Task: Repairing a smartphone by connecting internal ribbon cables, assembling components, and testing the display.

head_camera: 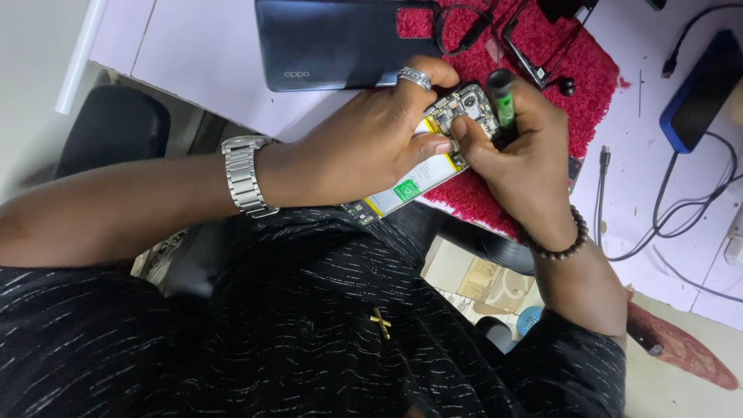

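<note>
Field notes, head view. My left hand (371, 143) was clamped around the opened phone (422, 159), thumb and fingers pinching its edges, holding it tilted over the near edge of the red mat (588, 62) and partly above my lap. The back was off: battery (414, 182) with its green label showed, and the circuit board (463, 104) with the camera module sat at the far end. My right hand (518, 147) was closed on a green-handled screwdriver (503, 104), its tip hidden behind my fingers, somewhere at the board end.

I judged the step in hand to be work on a screw or connector near the board, phone steadied by the left. The next move called for keeping the tool square on its seat, light pressure, and no slip toward the battery.

Nearby: the removed dark back cover (340, 42) lay flat on the white table (201, 54), a blue-cased phone (700, 93) and cables (673, 209) well to the right.
</note>
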